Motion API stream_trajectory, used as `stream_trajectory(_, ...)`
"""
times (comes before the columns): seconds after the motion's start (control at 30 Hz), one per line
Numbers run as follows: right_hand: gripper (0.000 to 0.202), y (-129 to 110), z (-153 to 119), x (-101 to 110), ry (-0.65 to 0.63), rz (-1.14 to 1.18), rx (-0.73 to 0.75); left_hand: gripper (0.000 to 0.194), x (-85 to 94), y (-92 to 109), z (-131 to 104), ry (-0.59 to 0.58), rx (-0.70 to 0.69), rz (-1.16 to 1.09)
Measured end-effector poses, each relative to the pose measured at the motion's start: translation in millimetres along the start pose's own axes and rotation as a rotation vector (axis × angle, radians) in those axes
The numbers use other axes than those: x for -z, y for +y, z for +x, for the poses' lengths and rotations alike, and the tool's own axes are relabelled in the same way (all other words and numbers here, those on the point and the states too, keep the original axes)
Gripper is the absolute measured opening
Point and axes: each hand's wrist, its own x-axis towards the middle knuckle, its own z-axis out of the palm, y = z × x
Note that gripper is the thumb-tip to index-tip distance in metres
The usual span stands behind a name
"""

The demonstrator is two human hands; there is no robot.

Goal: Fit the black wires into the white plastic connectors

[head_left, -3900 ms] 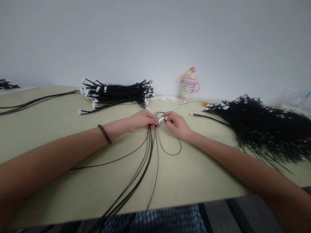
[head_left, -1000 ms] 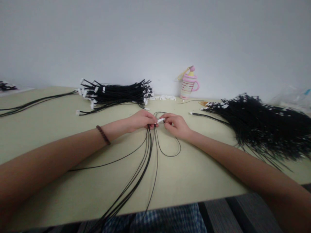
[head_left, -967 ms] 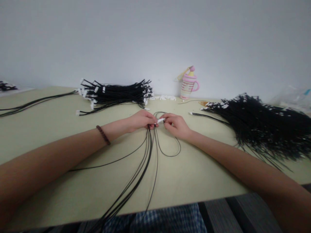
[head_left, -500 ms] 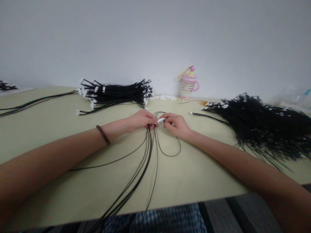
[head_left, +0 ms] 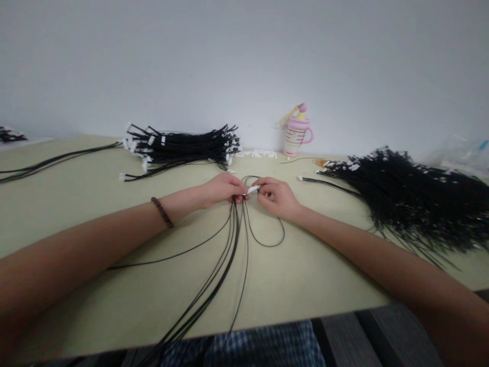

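Note:
Between my hands, near the middle of the table, is a small white connector [head_left: 252,189]. My left hand [head_left: 226,188] pinches its left end, with several thin black wires [head_left: 228,265] hanging from beneath the fingers over the table's front edge. On the other side my right hand [head_left: 278,196] is closed at the connector's right end, thumb and forefinger close together. A thin wire loop [head_left: 283,234] runs from the connector area and curves below my right hand. Wire ends inside the fingers are hidden.
Behind my left hand lies a bundle of black cables [head_left: 183,148] with white connectors. Loose white connectors [head_left: 257,153] lie beside a pink cup [head_left: 295,135] near the wall. A large heap of black wires [head_left: 416,199] covers the right side; more cables [head_left: 57,162] stretch left.
Both hands hold nearly the same place. The fingers of my right hand have shifted very slightly at the connector.

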Motion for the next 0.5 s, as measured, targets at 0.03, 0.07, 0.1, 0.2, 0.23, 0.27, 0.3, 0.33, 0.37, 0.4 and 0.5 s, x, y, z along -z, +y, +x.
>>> stream_trajectory(0.03,0.016,0.1,0.0,-0.1,0.005,-0.008,-0.003,0.013,0.0,0.2,-0.1,0.001,0.001,-0.001)
stream_trajectory(0.07,0.016,0.3,0.0,-0.3,0.009,-0.014,-0.007,0.013,0.0,0.2,-0.1,0.001,0.001,-0.002)
stream_trajectory(0.1,0.016,0.7,0.0,-0.7,0.01,-0.02,-0.01,0.013,0.1,0.2,-0.1,0.001,0.0,-0.003)
stream_trajectory(0.2,0.015,2.7,-0.3,-2.1,0.015,-0.029,-0.016,0.014,0.4,-0.1,0.0,0.001,-0.007,0.001)
stream_trajectory(0.23,0.015,3.4,-0.5,-2.5,0.016,-0.031,-0.017,0.014,0.4,-0.2,0.1,0.002,-0.007,0.002)
stream_trajectory(0.27,0.015,4.0,-0.6,-2.8,0.017,-0.033,-0.018,0.013,0.3,-0.3,0.1,0.003,-0.008,0.002)
stream_trajectory(0.3,0.015,4.5,-0.7,-3.1,0.017,-0.034,-0.02,0.013,0.2,-0.4,0.1,0.004,-0.006,-0.001)
stream_trajectory(0.33,0.016,4.9,-0.8,-3.2,0.014,-0.035,-0.023,0.012,0.2,-0.5,0.1,0.005,-0.005,-0.005)
stream_trajectory(0.37,0.016,5.2,-0.8,-3.2,0.012,-0.036,-0.027,0.012,0.1,-0.5,0.1,0.005,-0.004,-0.009)
stream_trajectory(0.4,0.017,5.4,-0.8,-3.1,0.008,-0.036,-0.031,0.011,0.1,-0.5,0.1,0.007,-0.004,-0.01)
stream_trajectory(0.5,0.019,5.7,-0.6,-2.9,0.002,-0.052,-0.037,0.012,0.4,-0.3,-0.2,0.002,-0.012,-0.003)
